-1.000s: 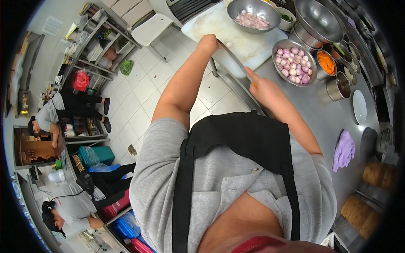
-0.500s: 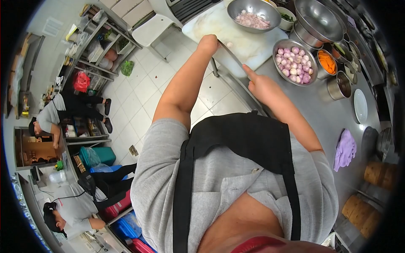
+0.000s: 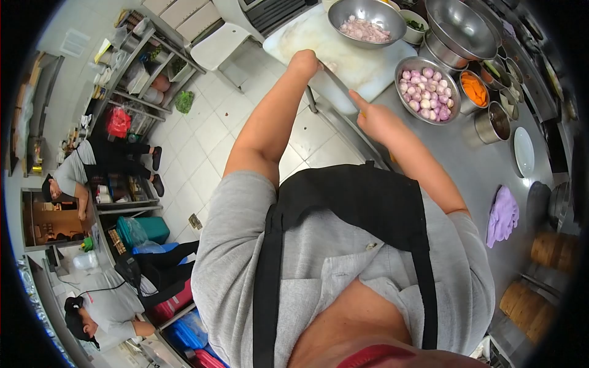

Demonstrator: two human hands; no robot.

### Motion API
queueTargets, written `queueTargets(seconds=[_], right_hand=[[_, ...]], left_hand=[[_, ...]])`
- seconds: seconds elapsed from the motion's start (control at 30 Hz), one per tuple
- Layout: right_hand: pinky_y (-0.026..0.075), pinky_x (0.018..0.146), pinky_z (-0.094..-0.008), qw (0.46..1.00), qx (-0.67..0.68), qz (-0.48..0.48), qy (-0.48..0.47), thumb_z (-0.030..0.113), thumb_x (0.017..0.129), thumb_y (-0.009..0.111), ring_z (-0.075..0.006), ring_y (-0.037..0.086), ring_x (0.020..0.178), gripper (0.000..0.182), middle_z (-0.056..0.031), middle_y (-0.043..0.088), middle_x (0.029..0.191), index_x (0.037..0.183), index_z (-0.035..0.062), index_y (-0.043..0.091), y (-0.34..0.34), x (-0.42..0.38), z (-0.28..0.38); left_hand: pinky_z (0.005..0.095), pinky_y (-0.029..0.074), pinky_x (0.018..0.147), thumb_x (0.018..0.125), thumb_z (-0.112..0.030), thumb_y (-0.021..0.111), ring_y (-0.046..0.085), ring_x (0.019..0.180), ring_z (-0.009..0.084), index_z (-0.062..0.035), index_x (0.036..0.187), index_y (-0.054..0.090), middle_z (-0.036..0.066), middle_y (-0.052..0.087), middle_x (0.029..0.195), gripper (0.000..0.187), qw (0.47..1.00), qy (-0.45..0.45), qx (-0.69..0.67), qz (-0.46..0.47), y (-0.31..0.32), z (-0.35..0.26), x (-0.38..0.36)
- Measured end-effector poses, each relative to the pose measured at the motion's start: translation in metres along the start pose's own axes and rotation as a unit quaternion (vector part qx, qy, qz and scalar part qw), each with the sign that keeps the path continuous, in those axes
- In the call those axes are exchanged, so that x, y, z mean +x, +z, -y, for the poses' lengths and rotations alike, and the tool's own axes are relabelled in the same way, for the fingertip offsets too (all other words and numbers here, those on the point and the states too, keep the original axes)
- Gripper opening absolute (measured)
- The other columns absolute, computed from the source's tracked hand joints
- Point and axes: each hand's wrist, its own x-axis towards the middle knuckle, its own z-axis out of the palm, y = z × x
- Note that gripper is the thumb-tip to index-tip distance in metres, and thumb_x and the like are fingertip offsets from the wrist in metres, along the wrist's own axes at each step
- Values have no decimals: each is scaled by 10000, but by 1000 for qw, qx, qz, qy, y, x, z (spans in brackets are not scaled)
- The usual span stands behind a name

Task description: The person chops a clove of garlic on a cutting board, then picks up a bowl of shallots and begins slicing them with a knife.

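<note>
My right hand [image 3: 379,122] grips a knife [image 3: 337,83], index finger stretched along the back of its blade. The blade reaches over the near edge of a white cutting board [image 3: 294,38] toward my left hand [image 3: 305,64]. That hand is closed at the board's edge, right by the knife's far end; its fingertips are hidden, so what they hold cannot be made out. Pale cut shallot bits [image 3: 332,66] lie beside the blade. On the board's far side, a steel bowl [image 3: 392,38] contains chopped shallots [image 3: 365,29]. Peeled whole shallots [image 3: 426,92] fill a colander-like metal bowl [image 3: 402,101] to the right.
Along the steel counter [image 3: 451,162] are a container of orange carrot pieces [image 3: 473,89], a steel pot [image 3: 485,127], a white oval dish [image 3: 524,152] and a purple glove [image 3: 503,216]. A large empty bowl [image 3: 460,27] stands behind. Two people [image 3: 110,303] are at the left.
The knife and my right hand have shifted very slightly leftward and up. My left hand stays nearly in place. The shallot bits by the blade look slightly more spread.
</note>
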Motion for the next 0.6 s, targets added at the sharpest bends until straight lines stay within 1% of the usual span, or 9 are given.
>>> queueTargets(seconds=[0.1,0.17,0.2,0.27,0.3,0.37,0.47,0.57,0.6], right_hand=[[468,639,-453,999,-39,3,12,125,849,495,-354,586,659,634,-218,599,719,1447,216,305,6,0,1],[470,642,-450,999,-48,-9,2,123,847,498,-344,588,673,637,-207,597,719,1447,224,308,11,-4,3],[470,642,-450,999,-44,-10,2,123,847,498,-344,588,673,637,-207,597,719,1447,224,308,11,-6,3],[471,654,-445,998,-52,-14,-12,109,837,498,-343,590,690,634,-203,605,742,1438,223,331,6,-12,0],[471,654,-445,998,-52,-14,-13,109,837,498,-343,590,690,634,-203,605,742,1438,223,331,2,-18,-5],[467,668,-439,998,-27,-21,-46,104,819,497,-350,590,694,637,-209,604,761,1428,227,351,-8,-32,-16],[458,672,-434,999,23,45,13,108,802,499,-352,588,697,643,-218,596,773,1419,232,366,-43,-59,-12],[449,666,-427,999,30,24,22,127,806,501,-350,581,685,640,-224,579,750,1420,237,360,-37,-67,-23],[449,666,-427,999,33,22,24,127,806,501,-350,581,685,640,-224,579,750,1420,237,360,-36,-68,-21]], left_hand=[[385,500,770,682,-202,760,637,867,327,-57,854,694,165,668,878,235,1000,-2,-10,17,-4,-3,-8],[389,493,794,680,-152,775,622,896,331,-71,901,678,140,648,928,255,993,-30,-57,-100,2,-2,-14],[389,493,794,680,-152,775,622,896,331,-71,901,678,140,648,928,255,993,-29,-54,-98,5,0,-16],[390,490,804,670,-118,786,612,893,341,-73,924,662,129,629,942,286,962,138,-56,-230,8,4,-19],[390,490,804,670,-118,786,612,893,341,-73,924,662,129,629,942,286,962,138,-56,-230,10,9,-16],[379,491,807,692,-135,771,616,892,321,-58,910,672,124,634,924,252,962,251,-18,-106,10,21,-9],[360,498,794,730,-131,740,629,880,290,-62,904,688,114,657,903,194,984,160,-64,-41,3,15,-12],[340,507,767,777,-125,698,645,821,270,-83,916,704,117,678,872,145,995,36,-84,-33,6,11,-14],[340,507,767,777,-125,698,645,821,270,-83,916,704,117,678,872,145,995,40,-83,-31,4,7,-14]])
